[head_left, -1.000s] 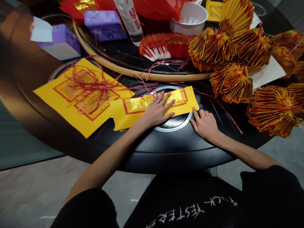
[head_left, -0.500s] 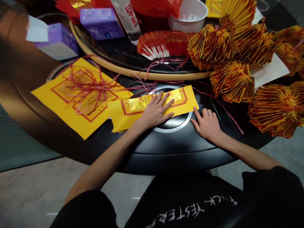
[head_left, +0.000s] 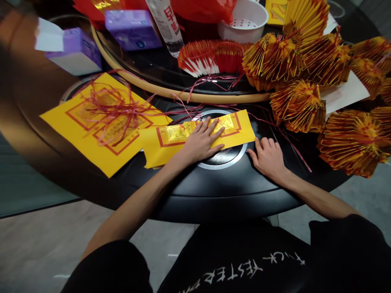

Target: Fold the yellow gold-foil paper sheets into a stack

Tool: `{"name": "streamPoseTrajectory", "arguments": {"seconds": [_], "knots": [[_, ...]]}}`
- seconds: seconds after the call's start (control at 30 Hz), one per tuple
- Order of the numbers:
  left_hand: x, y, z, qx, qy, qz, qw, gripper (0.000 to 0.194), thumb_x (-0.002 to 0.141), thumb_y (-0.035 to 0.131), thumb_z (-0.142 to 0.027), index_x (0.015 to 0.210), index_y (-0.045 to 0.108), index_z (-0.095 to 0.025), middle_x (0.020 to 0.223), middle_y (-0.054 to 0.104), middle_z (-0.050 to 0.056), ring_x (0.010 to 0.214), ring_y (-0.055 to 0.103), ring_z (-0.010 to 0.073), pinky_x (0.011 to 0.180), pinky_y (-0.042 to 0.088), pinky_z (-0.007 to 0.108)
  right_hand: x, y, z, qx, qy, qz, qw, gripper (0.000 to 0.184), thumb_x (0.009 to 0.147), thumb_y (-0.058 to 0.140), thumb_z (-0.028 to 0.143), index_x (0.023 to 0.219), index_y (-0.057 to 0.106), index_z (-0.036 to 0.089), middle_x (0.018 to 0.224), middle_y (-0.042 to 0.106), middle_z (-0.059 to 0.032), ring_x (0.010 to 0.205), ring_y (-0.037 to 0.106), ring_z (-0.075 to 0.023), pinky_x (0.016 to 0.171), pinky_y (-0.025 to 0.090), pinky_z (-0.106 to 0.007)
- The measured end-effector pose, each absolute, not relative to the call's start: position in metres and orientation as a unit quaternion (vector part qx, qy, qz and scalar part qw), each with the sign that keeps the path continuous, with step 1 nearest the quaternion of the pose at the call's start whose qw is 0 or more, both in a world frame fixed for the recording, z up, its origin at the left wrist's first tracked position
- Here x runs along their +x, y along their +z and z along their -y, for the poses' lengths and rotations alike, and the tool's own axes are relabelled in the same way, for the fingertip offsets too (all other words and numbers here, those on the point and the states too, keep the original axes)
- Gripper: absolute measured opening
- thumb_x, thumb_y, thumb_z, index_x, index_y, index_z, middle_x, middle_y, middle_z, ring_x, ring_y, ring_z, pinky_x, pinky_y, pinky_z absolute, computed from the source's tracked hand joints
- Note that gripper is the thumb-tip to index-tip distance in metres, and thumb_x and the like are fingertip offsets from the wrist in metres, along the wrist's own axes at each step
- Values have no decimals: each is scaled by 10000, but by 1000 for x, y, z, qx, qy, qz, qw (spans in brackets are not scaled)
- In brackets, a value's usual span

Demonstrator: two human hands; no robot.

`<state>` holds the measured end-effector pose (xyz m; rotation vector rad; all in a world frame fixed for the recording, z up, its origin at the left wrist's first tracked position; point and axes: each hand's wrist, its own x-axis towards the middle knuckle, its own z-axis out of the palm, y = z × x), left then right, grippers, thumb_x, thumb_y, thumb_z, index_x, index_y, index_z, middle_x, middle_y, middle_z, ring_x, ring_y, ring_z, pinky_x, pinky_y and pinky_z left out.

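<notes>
My left hand (head_left: 203, 140) lies flat with spread fingers on a strip of yellow joss paper (head_left: 244, 124) printed in red and gold. The strip rests over a round silver-rimmed plate (head_left: 224, 164) set in the black table. At its right end, the index fingertip of my right hand (head_left: 269, 156) touches the paper's corner. The thumb stands apart below and the other fingers are curled, with nothing held between them. Left of the strip, a larger stack of yellow joss paper (head_left: 73, 112) carries a tangle of thin red ties (head_left: 122, 110).
Fan-folded paper bundles (head_left: 297, 103) crowd the right side. On the turntable, whose tan rim (head_left: 201, 97) curves behind the strip, are a red folded bundle (head_left: 226, 57), a bottle (head_left: 166, 26), a white strainer basket (head_left: 244, 30) and a purple tissue pack (head_left: 132, 30). Another tissue pack (head_left: 79, 49) lies left.
My right hand's index finger has shifted slightly, staying at the strip's right edge, and its fingers have curled a little more. My left hand keeps its place on the paper.
</notes>
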<state>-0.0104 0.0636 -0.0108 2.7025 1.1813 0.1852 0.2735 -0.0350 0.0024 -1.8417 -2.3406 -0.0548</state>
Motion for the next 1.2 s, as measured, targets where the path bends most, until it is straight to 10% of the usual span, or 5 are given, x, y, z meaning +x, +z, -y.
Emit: {"name": "streamPoseTrajectory", "arguments": {"seconds": [0.33, 0.97, 1.2], "knots": [[-7, -17, -63, 908, 69, -407, 71, 703, 1039, 473, -598, 1631, 430, -222, 1745, 281, 161, 1641, 172, 381, 1304, 195, 598, 211, 3, -23, -478, 56, 870, 107, 738, 1078, 327, 518, 1578, 443, -13, 1661, 414, -258, 1612, 236, -385, 1305, 144, -606], [-2, -5, -61, 908, 24, -417, 46, 685, 1065, 410, -583, 1634, 420, -202, 1742, 284, 165, 1632, 216, 369, 1299, 220, 558, 297, -15, 34, -535, 25, 839, 90, 577, 1091, 341, 345, 1562, 485, 45, 1636, 462, -233, 1585, 351, -328, 1278, 229, -626], [-2, -5, -59, 910, 42, -412, 18, 672, 1057, 454, -571, 1609, 468, -189, 1719, 330, 190, 1626, 228, 378, 1293, 256, 544, 282, 17, 8, -544, -53, 826, 136, 538, 1110, 313, 413, 1179, 756, 115, 1183, 750, -195, 1188, 637, -310, 1042, 473, -468]]}}
